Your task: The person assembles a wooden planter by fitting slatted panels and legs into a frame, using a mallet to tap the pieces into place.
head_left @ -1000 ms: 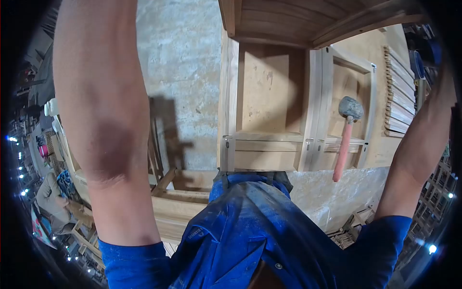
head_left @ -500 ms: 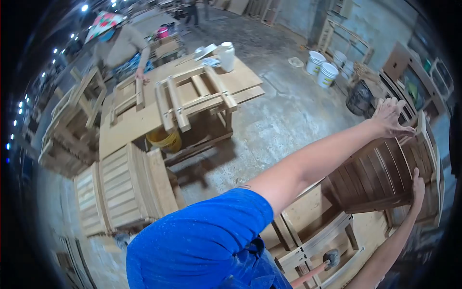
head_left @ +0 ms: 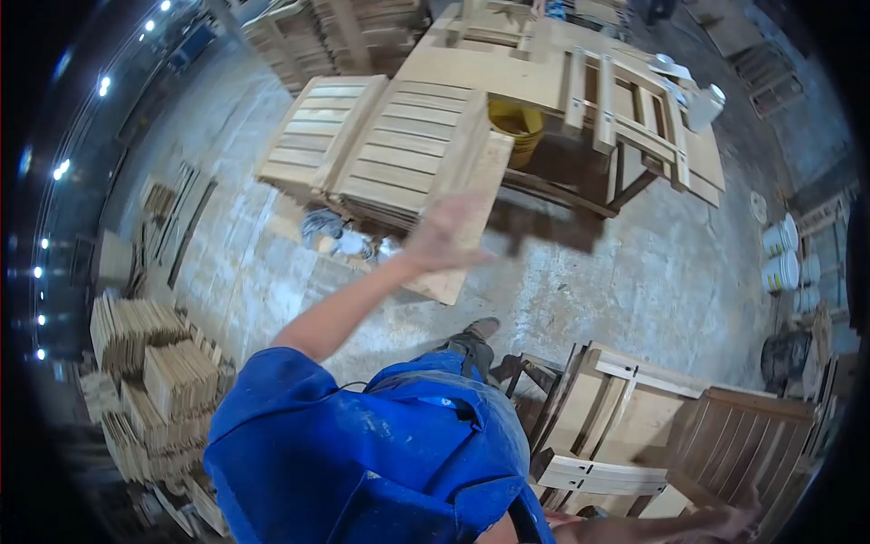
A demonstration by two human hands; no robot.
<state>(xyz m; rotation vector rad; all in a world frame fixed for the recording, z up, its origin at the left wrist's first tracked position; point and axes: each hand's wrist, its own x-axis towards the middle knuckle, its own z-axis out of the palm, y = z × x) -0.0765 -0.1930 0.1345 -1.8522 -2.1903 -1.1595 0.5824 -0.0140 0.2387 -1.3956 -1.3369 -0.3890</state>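
Note:
Blurred by motion, my left hand reaches out over the edge of a pale wooden board beside stacked slatted panels. Its fingers look spread, and nothing shows in them. My right hand is at the lower right, by a dark brown slatted panel; its fingers are smeared and their grip is unclear. Pale wooden frames with dark slots lie left of the brown panel.
A worktable holds a wooden frame and a white jug. Beneath it stands a yellow bucket. White buckets stand at the right. Stacked wood pieces are at the lower left.
The view has swung to the left. My left hand has moved away from the brown panel to the stacked slatted panels. My right hand is still near the brown panel.

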